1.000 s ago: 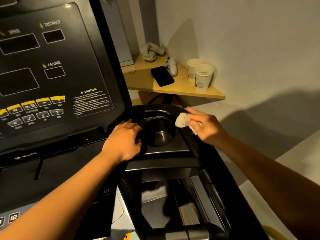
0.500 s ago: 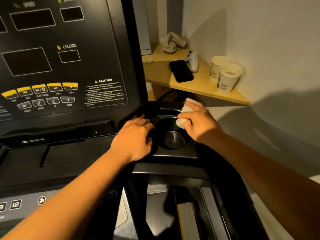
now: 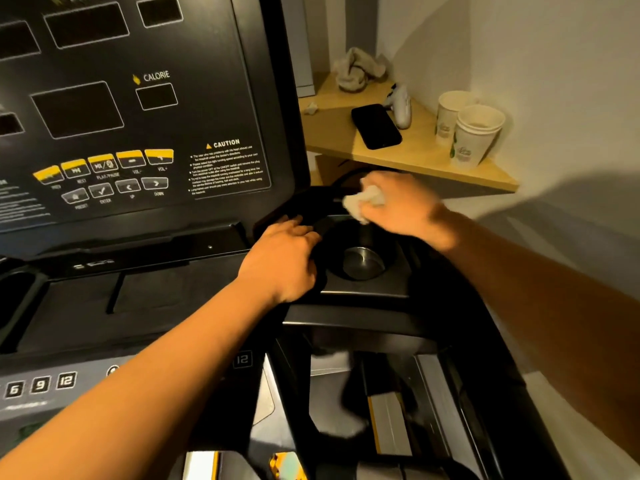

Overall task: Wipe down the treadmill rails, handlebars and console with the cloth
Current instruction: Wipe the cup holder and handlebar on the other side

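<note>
While my right hand (image 3: 398,209) pinches the small, pale, crumpled cloth (image 3: 363,200) over the far rim of the round, steel-bottomed cup holder (image 3: 363,263), I'm mid-wipe here.
Now my left hand (image 3: 280,258) rests flat and relaxed on the matte black plastic surround (image 3: 367,292), holding nothing. I'd judge the glossy black console panel (image 3: 138,133) and everything else left to do.

Two paper cups (image 3: 476,136) stand at the wooden shelf's (image 3: 415,152) right corner. One black phone (image 3: 376,126) and one white controller (image 3: 401,105) lie mid-shelf, one crumpled towel (image 3: 360,69) at its back edge. Two hands, left hand (image 3: 280,261) and right hand (image 3: 405,209); one cloth (image 3: 363,202); one cup holder (image 3: 360,258).
</note>
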